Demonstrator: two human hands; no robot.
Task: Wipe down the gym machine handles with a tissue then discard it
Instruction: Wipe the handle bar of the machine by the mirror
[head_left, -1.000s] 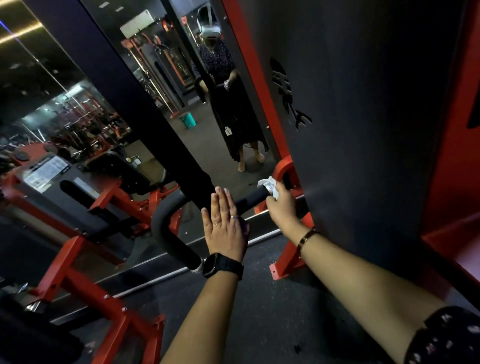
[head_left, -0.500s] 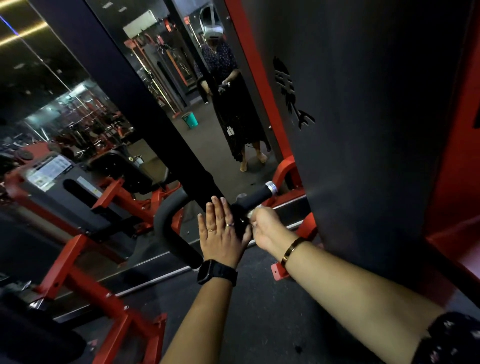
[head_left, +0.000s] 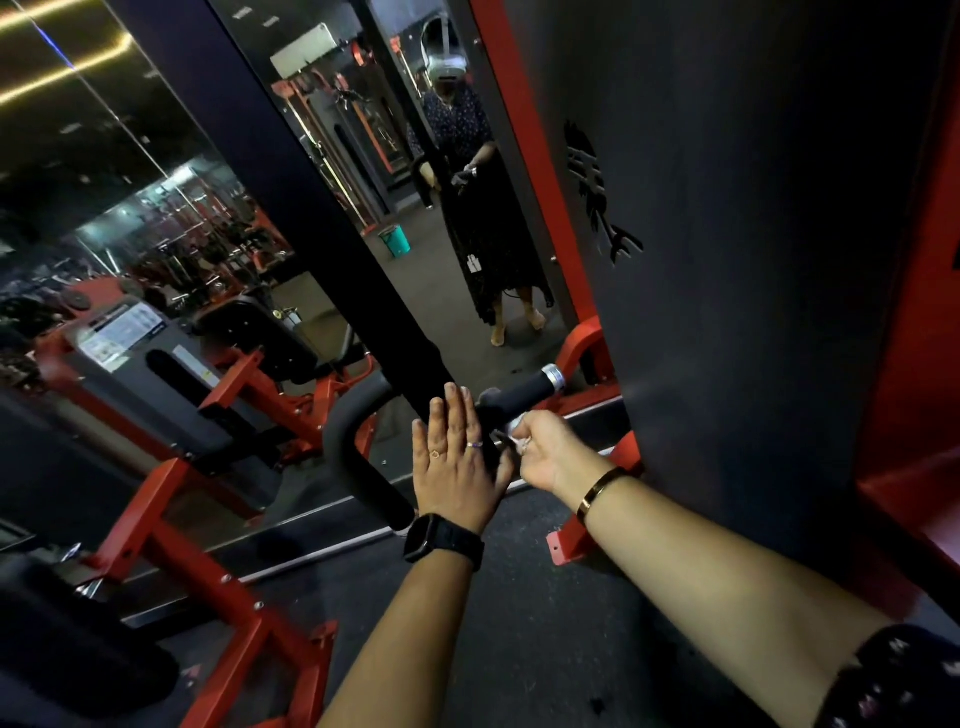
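A black padded machine handle (head_left: 522, 392) with a silver end cap runs across the middle and curves down to the left. My left hand (head_left: 460, 465) lies flat against the handle with its fingers straight and together. My right hand (head_left: 543, 449) grips a crumpled white tissue (head_left: 514, 434) around the handle just right of my left hand. Most of the tissue is hidden inside the fingers.
A tall dark panel (head_left: 753, 260) of the machine stands close on the right, with red frame parts (head_left: 597, 519) at its foot. A mirror (head_left: 415, 234) ahead reflects the gym and a green bucket (head_left: 395, 241). Red machine legs (head_left: 218, 587) spread at the lower left.
My right hand slid the tissue along the handle from the silver end cap toward my left hand. The end cap is now uncovered. My left hand stayed flat.
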